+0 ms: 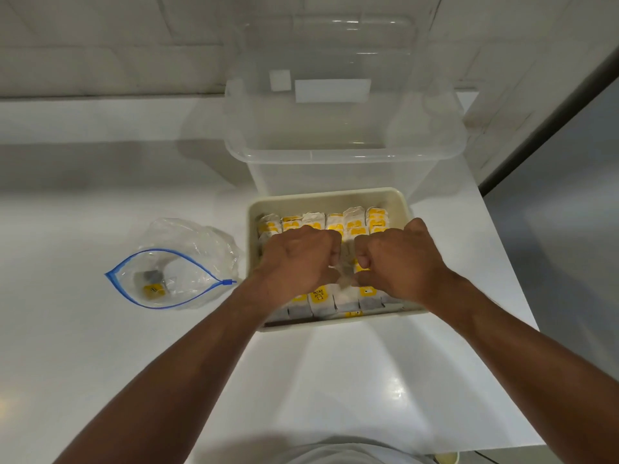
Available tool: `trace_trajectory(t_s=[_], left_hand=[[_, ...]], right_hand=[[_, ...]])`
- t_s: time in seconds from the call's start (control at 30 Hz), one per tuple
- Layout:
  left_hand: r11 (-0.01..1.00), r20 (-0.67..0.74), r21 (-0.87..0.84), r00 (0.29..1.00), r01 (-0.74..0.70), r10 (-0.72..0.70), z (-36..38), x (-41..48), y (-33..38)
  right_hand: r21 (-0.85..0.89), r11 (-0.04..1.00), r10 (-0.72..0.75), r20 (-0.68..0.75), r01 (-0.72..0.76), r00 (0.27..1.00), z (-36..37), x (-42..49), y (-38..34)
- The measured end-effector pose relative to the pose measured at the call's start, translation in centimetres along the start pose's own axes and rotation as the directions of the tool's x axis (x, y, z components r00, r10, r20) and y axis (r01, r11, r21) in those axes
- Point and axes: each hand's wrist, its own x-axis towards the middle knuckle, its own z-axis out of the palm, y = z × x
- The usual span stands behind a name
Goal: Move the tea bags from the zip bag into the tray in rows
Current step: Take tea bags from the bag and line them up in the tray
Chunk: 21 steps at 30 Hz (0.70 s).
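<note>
Both hands work inside the cream tray (328, 195), so the step in hand looks like squaring up a middle row. The left hand (298, 259) and right hand (398, 259) sit knuckles up, close together. Their fingers (330, 241) curl down among the tea bags (355, 219); whether they pinch any I cannot tell.

Rows fill the far and near ends. The open zip bag (174, 276), left of the tray, seems to hold one last yellow-tagged tea bag (154, 290); fetching it likely comes next.

The white bench (83, 346) also carries a clear plastic tub (345, 128) beyond the tray. Pale wall tiles (100, 45) stand behind.
</note>
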Motion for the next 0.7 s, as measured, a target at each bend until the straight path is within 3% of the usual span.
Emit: trace_trajectory(t_s=[0.17,0.37,0.7], left_hand=[[0.995,-0.069,-0.098,0.997,0.019,-0.026,-2.2,-2.2,-1.4],[0.935,-0.156,-0.353,0.987,-0.022,-0.036,-4.3,-7.0,-5.8],[0.877,-0.161,-0.462,0.96,0.131,-0.228,-3.6,-12.0,-14.5]], right_hand=[[0.226,0.972,0.07,-0.051,-0.057,0.996,-0.9,-0.3,-0.9],[0.514,0.857,0.08,-0.047,-0.045,0.996,-2.5,-0.8,-3.2],[0.566,0.819,-0.059,-0.08,0.094,0.995,-4.3,1.1,-11.0]])
